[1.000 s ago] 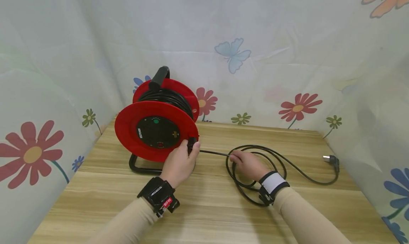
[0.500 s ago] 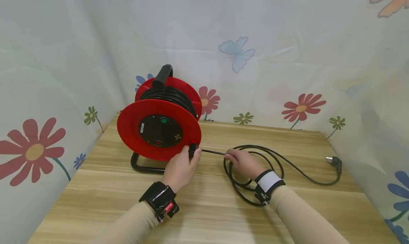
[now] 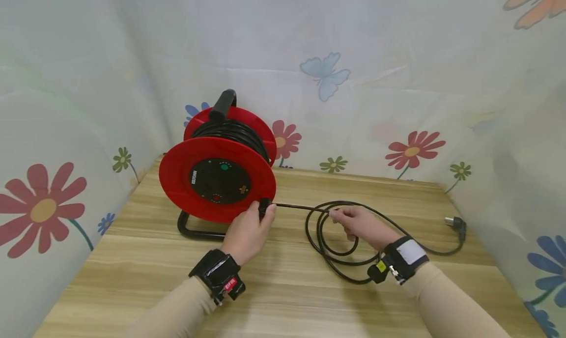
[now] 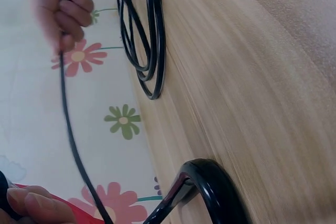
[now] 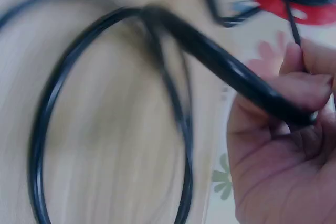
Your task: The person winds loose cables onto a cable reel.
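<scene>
A cable reel (image 3: 177, 176) with red flanges and black cable wound between them stands upright on its black tube frame. My left hand (image 3: 248, 232) grips the black crank knob (image 3: 264, 205) at the lower right of the front flange. To the right, my right hand (image 3: 364, 226) holds the black cable (image 3: 300, 207) between thumb and curled fingers. That cable runs nearly straight from the reel to the fingers. In the right wrist view, the cable (image 5: 236, 80) passes through the right hand. Its loose loops (image 3: 309, 235) lie on the table below this hand.
A black plug (image 3: 460, 226) with its prongs to the left lies near the table's right edge, at the cable's end. The reel's black carrying handle (image 3: 222, 105) rises on top. Patterned cloth (image 3: 353, 33) encloses the wooden table (image 3: 283, 289) at the back and sides.
The reel's front has turned slightly clockwise, with the left hand on the knob. My right hand first went a little left, then moved right along the cable.
</scene>
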{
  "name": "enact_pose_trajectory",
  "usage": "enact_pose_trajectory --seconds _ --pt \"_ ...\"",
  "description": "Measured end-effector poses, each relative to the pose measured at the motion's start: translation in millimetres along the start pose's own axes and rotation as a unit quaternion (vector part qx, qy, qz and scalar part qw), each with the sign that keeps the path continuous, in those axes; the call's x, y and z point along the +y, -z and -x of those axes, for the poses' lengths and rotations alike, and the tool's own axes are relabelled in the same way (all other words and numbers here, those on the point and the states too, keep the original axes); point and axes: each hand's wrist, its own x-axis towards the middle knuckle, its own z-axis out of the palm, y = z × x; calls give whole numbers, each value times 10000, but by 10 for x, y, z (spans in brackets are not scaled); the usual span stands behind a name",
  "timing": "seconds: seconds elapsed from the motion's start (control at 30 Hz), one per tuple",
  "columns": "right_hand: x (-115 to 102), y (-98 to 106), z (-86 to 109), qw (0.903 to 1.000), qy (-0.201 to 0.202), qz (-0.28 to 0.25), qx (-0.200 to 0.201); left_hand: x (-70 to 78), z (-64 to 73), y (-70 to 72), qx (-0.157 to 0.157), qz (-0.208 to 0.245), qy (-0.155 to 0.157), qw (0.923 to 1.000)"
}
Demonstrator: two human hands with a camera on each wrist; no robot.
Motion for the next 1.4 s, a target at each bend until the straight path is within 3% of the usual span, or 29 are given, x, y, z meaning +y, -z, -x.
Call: enact_pose_trajectory --seconds 0.13,0.23,0.3,0.37,0.4,0.47,0.53,0.63,0.7,0.77,0.87,0.93,1.07,1.23,1.3,1.4 --pt "-69 252 194 9905 343 -1209 -556 12 1 19 -9 6 28 10000" --pt "-112 392 336 9854 625 -1403 -734 13 2 25 4 -27 22 10000" --pt "-136 447 423 9912 658 -1035 -497 13 1 23 2 -40 -4 10000" --pt "-170 467 509 9974 704 -163 38 14 -2 19 -7 -53 -30 10000" --pt "-191 469 546 9958 768 338 352 14 -4 15 -12 -54 -44 10000" --pt "-240 453 586 9795 961 1437 1037 0 -8 19 28 -107 -71 9999" --pt "-290 440 607 9456 1368 2422 1688 -9 -6 24 71 -160 -80 9998" --pt "-335 463 622 8965 1926 3184 2406 -15 -2 34 130 -234 -91 9996" --pt "-335 514 648 8806 1978 3345 2713 -13 0 37 114 -240 -86 9996" --pt "-300 581 695 8875 1723 3225 2804 -7 0 35 79 -253 -91 9996" --pt "-204 686 783 9121 1039 2898 2709 0 -5 24 23 -223 -93 9997" --pt "-121 752 833 9255 738 2749 2499 3 -10 12 14 -186 -92 9998" --pt "4 846 915 9437 562 2562 2014 -2 -18 -11 59 -129 -132 9998" --pt "187 926 992 9723 84 1903 1351 9 -17 -11 81 -104 -170 9998" --pt "324 970 1002 9745 -200 1864 1237 22 -14 -3 74 -92 -160 9998" --pt "497 1010 1027 9701 -394 2001 1315 32 -9 10 93 -51 -153 9998"
